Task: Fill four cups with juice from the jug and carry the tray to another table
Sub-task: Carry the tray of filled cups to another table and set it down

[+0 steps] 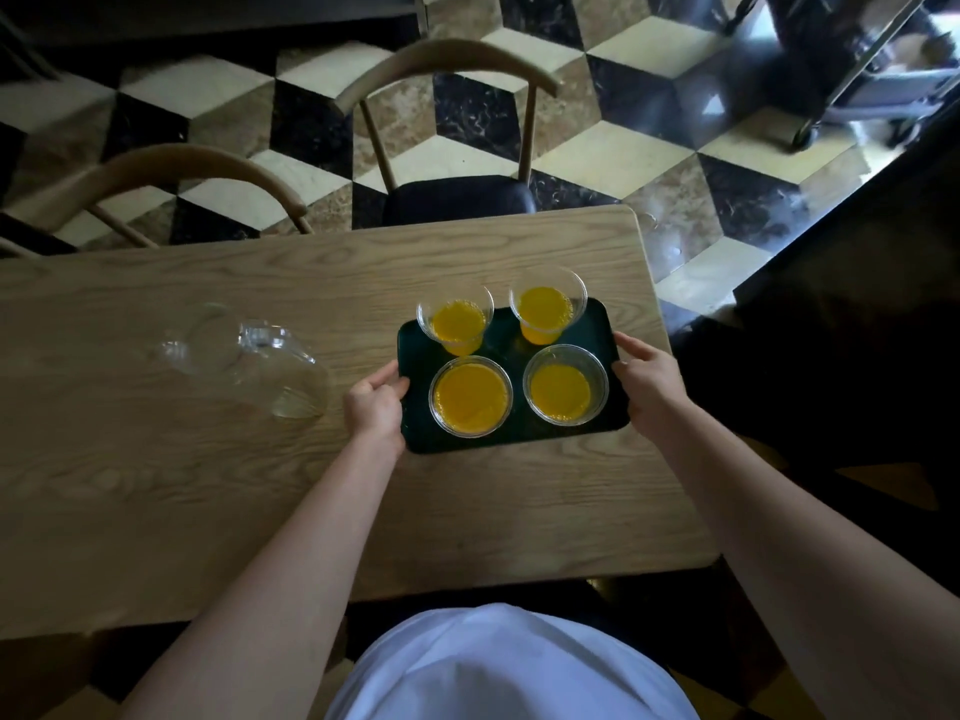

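From the head camera, the dark tray [506, 345] lies on the tabletop [156, 485] near its right end, carrying four cups [470, 396] of orange juice. The left hand [375, 405] curls around the tray's left edge and the right hand [647, 379] around its right edge; whether it has lifted yet is hard to judge. The empty jug [249, 361] sits left, apart. A tilted or jerky lift could slop juice or topple a cup. The tray's long axis runs left to right, tilted slightly.

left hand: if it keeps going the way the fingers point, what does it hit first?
The left hand grips the tray edge, pointing rightward; first in line is probably the near-left cup, though depth is unclear.
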